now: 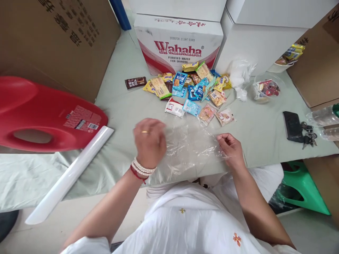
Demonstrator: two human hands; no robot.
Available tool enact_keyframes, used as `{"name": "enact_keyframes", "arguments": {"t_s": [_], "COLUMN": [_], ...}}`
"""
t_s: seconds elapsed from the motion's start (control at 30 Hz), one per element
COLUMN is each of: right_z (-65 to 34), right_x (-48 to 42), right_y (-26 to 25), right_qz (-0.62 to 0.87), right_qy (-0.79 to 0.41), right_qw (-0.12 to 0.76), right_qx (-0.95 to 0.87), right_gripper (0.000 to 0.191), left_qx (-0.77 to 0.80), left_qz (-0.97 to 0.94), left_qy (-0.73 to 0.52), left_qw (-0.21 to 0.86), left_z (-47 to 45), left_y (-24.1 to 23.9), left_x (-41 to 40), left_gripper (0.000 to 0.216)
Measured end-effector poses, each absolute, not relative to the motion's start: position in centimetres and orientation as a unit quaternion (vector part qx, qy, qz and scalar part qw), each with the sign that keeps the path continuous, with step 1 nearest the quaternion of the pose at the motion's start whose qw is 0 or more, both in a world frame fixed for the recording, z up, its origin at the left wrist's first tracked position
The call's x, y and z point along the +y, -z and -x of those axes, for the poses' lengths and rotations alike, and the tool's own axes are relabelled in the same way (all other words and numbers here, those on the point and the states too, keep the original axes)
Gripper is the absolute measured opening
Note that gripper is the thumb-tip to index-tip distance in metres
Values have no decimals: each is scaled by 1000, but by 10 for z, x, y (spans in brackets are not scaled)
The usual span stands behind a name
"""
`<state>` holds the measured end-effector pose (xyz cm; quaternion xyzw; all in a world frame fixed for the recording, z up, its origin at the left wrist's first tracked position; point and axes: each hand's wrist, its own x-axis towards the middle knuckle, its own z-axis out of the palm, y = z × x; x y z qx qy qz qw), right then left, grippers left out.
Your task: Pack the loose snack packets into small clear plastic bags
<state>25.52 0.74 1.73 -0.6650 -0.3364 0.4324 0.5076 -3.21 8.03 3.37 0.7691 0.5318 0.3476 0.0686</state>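
Head view: right hand [231, 150] is pinching bag [193, 144], left hand [150, 143] is blurring, grip unclear; uneven pulling risks tearing.

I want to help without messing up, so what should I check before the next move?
1. Right hand pinching the clear plastic: ok, near its right edge.
2. Left hand holding it: cannot tell, the hand is blurred.
3. Clear plastic smooth: not ok, it's wrinkled.
4. Snacks within reach: ok, probably, just beyond the plastic.
5. Snacks spread out: not ok, most are piled up.
6. Keys away from the plastic: ok, off to the right.
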Motion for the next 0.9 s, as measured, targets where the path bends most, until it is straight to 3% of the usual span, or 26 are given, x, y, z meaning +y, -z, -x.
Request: {"name": "enact_keyframes", "arguments": {"t_s": [0.1, 0.23, 0.37, 0.57, 0.67, 0.77, 0.9], "right_z": [-259, -289, -332, -324, -300, -295, -320], "right_x": [3, -8, 7, 135, 187, 199, 170], "right_y": [-19, -21, -40, -64, -51, -40, -49], "right_qz": [678, 730, 770, 770, 797, 801, 799], "right_qy": [-422, -374, -291, -41, -44, -52, -14], "right_qw": [493, 434, 290, 225, 107, 24, 32], "right_qx": [-346, -373, -489, -595, -593, -596, -600], "right_gripper": [34, 39, 39, 27, 54, 46, 41], "left_qx": [365, 394, 407, 408, 408, 410, 409], "left_qz": [-899, -901, -893, -895, -895, -892, -891], "left_qy": [-204, -100, -84, -69, -62, -60, -63], "left_qw": [130, 151, 173, 166, 170, 179, 184], "left_z": [12, 18, 43, 44, 42, 43, 45], "left_y": [-34, -8, 9, 5, 5, 6, 7], "left_x": [83, 80, 63, 46, 46, 47, 47], "left_gripper": [29, 35, 50, 69, 73, 76, 77]}}
